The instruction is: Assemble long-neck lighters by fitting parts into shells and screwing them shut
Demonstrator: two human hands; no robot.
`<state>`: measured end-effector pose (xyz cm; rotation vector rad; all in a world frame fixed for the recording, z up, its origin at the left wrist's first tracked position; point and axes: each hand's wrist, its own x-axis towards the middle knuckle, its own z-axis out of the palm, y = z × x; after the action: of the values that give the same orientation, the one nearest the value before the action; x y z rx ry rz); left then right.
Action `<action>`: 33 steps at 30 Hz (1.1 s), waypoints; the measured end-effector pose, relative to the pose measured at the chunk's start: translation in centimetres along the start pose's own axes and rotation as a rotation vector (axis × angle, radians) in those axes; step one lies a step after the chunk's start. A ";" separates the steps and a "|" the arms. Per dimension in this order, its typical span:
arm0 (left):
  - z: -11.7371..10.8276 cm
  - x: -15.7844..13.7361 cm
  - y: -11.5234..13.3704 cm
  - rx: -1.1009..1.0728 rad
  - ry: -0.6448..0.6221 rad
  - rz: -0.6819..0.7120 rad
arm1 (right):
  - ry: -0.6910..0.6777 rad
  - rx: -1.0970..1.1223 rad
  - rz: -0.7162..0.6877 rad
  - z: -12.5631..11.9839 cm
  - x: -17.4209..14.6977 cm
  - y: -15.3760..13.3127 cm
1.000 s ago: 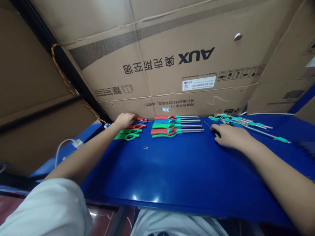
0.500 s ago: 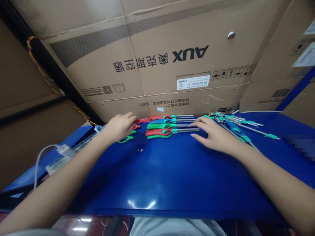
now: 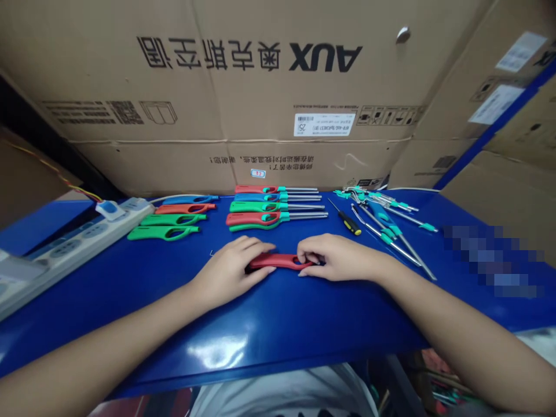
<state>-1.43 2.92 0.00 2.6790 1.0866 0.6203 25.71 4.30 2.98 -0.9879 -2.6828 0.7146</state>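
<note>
A red lighter handle (image 3: 282,262), with an oval trigger opening and no metal tube on it, is held level just above or on the blue table. My left hand (image 3: 232,269) is closed around its left end, thumb on the near side. At its right end, beside the opening, my right hand (image 3: 334,258) pinches it with bent fingers. Beyond the hands lie several stacked lighters with silver tubes, a red one (image 3: 254,219) nearest me. To the left is a row of loose handles, among them a green handle (image 3: 165,233) and an orange handle (image 3: 185,208).
A screwdriver (image 3: 347,221) with a black and yellow grip lies right of the lighters, beside a pile of metal tubes (image 3: 402,246) with teal parts. A white power strip (image 3: 87,237) runs along the left. A large cardboard panel (image 3: 252,116) stands behind the blue table (image 3: 278,318).
My left hand has brought a red handle from the left row toward me. My right hand has come away from the lighter tubes and taken its other end. The camera view has shifted.
</note>
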 end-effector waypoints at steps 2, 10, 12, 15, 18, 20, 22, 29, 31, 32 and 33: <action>0.0 0.0 -0.2 -0.081 0.014 -0.056 | -0.005 0.051 0.011 -0.2 -0.1 0.3; 1.1 0.2 -0.8 -0.383 0.086 -0.215 | -0.002 0.121 0.019 0.0 0.0 0.9; 1.3 0.2 -0.9 -0.402 0.098 -0.227 | -0.002 0.135 0.021 0.0 0.0 0.9; 1.3 0.2 -0.9 -0.374 0.106 -0.215 | -0.006 0.125 0.015 0.0 0.1 0.9; 1.3 0.2 -0.8 -0.353 0.106 -0.207 | -0.003 0.076 -0.009 -0.1 0.0 0.8; 1.3 0.2 -0.9 -0.351 0.102 -0.208 | 0.000 0.056 -0.029 0.0 0.0 0.8; 1.3 0.2 -0.9 -0.338 0.097 -0.202 | 0.013 0.053 -0.054 0.0 0.0 0.8; 0.7 0.4 -0.3 -0.272 0.092 -0.163 | 0.354 0.009 0.023 -0.9 -0.1 0.9; 0.7 0.4 -0.3 -0.259 0.080 -0.159 | 0.256 0.036 0.032 -1.3 -0.4 1.0; 0.7 0.3 -0.3 -0.249 0.080 -0.160 | 0.171 0.047 0.029 -1.4 -0.5 1.0; 0.7 0.3 -0.4 -0.239 0.081 -0.163 | 0.077 0.047 0.028 -1.3 -0.6 1.0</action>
<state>-1.15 3.41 -0.68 2.3554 1.1562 0.7799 27.12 5.07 3.66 -1.0217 -2.5789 0.7261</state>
